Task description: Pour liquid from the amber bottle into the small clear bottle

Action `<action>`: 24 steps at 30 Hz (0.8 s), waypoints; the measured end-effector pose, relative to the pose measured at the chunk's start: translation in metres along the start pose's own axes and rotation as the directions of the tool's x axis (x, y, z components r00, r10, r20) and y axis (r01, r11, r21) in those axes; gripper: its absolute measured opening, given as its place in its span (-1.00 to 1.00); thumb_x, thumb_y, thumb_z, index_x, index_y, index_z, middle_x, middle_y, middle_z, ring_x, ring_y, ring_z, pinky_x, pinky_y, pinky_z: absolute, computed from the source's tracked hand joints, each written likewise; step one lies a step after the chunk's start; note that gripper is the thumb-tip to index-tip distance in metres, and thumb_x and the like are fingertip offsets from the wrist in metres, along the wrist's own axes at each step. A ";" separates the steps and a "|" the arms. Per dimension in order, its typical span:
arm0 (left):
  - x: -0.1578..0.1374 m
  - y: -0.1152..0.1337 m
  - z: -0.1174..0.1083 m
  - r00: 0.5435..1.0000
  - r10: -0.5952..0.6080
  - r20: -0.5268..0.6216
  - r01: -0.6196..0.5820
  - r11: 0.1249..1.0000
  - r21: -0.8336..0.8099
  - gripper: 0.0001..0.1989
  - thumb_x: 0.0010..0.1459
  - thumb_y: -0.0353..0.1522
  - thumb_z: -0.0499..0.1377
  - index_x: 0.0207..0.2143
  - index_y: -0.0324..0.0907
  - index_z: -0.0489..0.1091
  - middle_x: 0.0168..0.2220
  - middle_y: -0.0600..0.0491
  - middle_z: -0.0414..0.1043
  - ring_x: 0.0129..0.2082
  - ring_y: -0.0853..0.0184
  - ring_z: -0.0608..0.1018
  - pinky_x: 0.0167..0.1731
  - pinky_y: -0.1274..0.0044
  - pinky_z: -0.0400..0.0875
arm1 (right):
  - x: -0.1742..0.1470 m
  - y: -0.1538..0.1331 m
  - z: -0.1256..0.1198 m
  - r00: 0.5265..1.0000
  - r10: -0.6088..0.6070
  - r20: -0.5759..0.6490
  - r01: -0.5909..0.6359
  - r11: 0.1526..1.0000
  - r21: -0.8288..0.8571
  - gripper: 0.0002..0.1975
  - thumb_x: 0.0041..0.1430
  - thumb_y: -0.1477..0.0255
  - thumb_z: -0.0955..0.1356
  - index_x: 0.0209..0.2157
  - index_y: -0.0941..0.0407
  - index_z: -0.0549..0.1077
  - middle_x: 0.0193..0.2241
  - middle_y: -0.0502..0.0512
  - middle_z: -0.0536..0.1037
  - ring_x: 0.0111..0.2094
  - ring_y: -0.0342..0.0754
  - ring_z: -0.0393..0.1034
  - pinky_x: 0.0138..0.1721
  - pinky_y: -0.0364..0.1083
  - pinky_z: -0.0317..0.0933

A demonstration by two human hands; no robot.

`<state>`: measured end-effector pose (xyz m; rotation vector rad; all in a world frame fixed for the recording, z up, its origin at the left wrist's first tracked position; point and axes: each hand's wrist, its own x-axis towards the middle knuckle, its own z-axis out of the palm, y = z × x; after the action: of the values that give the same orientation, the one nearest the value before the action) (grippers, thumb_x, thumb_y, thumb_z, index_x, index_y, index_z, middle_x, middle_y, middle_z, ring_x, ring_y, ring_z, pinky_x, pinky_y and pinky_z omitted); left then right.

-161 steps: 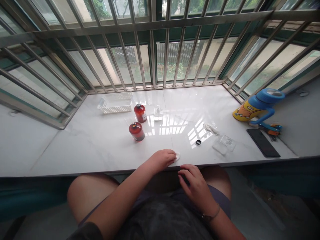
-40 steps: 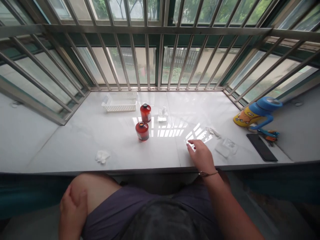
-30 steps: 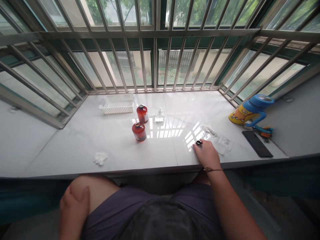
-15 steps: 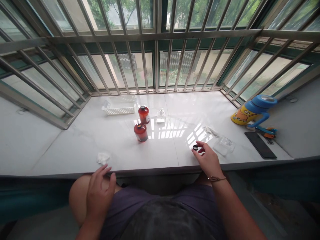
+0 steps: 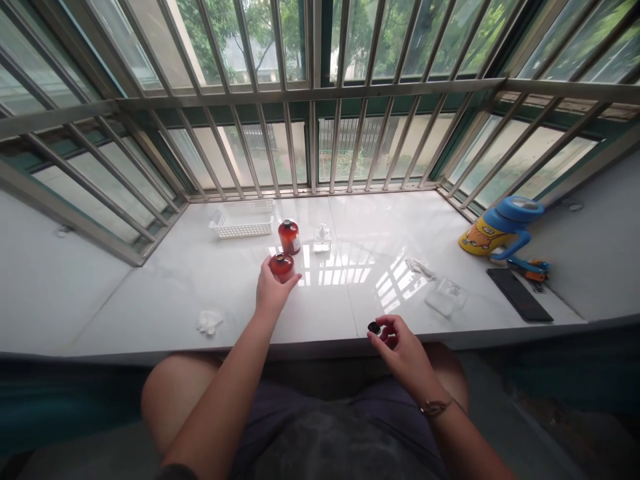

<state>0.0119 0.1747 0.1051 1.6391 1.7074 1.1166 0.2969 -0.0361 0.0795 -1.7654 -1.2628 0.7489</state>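
My left hand (image 5: pixel 274 287) is wrapped round the nearer amber bottle (image 5: pixel 283 263), which stands upright with its neck uncovered. Just behind it is a second amber bottle (image 5: pixel 289 237) with a white label and a dark top. Between the thumb and fingers of my right hand (image 5: pixel 397 340) is a small black bottle cap (image 5: pixel 374 328), held over the front edge of the white counter (image 5: pixel 320 320). To the right of the bottles stands a small clear glass bottle (image 5: pixel 323 239).
A white plastic basket (image 5: pixel 245 223) sits at the back left. Crumpled white tissue (image 5: pixel 209 323) lies front left. On the right are a clear plastic case (image 5: pixel 446 297), a white cable (image 5: pixel 420 269), a black phone (image 5: pixel 520 295) and a blue-yellow flask (image 5: pixel 500 227). Metal bars (image 5: pixel 313 147) line the window.
My left hand has moved forward and right from near the tissue and taken hold of the nearer amber bottle. My right hand has drawn back and left with the cap.
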 end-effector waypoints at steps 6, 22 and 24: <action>-0.002 0.002 0.000 0.998 -0.046 -0.042 0.044 0.997 -0.057 -0.24 -0.01 -0.16 0.56 0.20 -0.06 0.38 0.14 -0.09 0.57 0.12 0.02 0.62 0.16 0.23 0.51 | -0.001 -0.008 -0.006 0.996 -0.060 0.070 0.060 0.998 -0.004 -0.62 0.37 0.09 0.39 0.04 0.05 0.52 -0.22 0.07 0.55 -0.30 -0.03 0.47 -0.18 0.00 0.41; -0.135 0.034 -0.044 0.884 0.317 0.345 -0.297 0.949 -0.109 -0.27 0.06 -0.30 0.48 0.27 -0.03 0.36 0.19 -0.08 0.53 0.19 0.00 0.58 0.31 0.10 0.42 | -0.005 -0.118 0.008 0.903 -0.409 0.130 0.384 0.905 0.182 -0.71 0.32 0.41 0.48 0.05 -0.01 0.51 -0.15 0.03 0.55 -0.21 -0.07 0.45 -0.13 -0.06 0.39; -0.145 0.030 -0.044 0.864 0.354 0.359 -0.335 0.935 -0.115 -0.24 0.04 -0.37 0.47 0.29 -0.02 0.34 0.18 -0.07 0.54 0.17 0.00 0.59 0.34 0.06 0.38 | -0.003 -0.126 0.012 0.876 -0.456 0.155 0.426 0.884 0.193 -0.73 0.30 0.46 0.48 0.01 0.00 0.52 -0.15 0.03 0.56 -0.20 -0.07 0.44 -0.13 -0.06 0.39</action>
<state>0.0118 0.0215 0.1282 2.0280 1.1626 0.9081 0.2282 -0.0158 0.1837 -1.2307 -1.6231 0.7379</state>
